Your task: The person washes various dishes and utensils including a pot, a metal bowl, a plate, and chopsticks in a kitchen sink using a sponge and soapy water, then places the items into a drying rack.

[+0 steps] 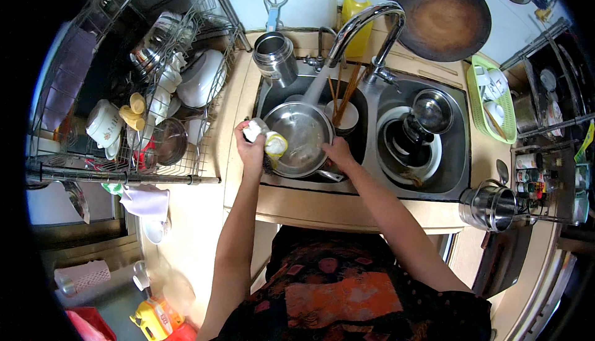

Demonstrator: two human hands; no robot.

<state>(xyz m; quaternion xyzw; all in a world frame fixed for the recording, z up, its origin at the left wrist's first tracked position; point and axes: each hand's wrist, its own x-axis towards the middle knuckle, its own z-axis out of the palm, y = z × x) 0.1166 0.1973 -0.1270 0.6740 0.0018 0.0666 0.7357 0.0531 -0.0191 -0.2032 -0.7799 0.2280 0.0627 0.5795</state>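
Note:
My left hand [250, 149] is closed around a soapy sponge or scrubber [273, 144] with a yellow side, held at the left rim of a steel pan [304, 133] in the left sink basin [268, 96]. My right hand [339, 154] grips the pan's right rim and tilts it toward me. A thin stream of water falls from the curved steel faucet [365, 22] toward the pan. Behind the pan stands a white bowl [351, 116] with chopsticks [347, 93] leaning in it.
The right basin holds a white plate [434, 155], a dark pot part and a steel lid [432, 110]. A wire dish rack [155, 93] full of bowls and cups stands left. Nearby are a steel canister [276, 59], yellow soap bottle [354, 12], green tray [493, 99], steel pot [489, 206].

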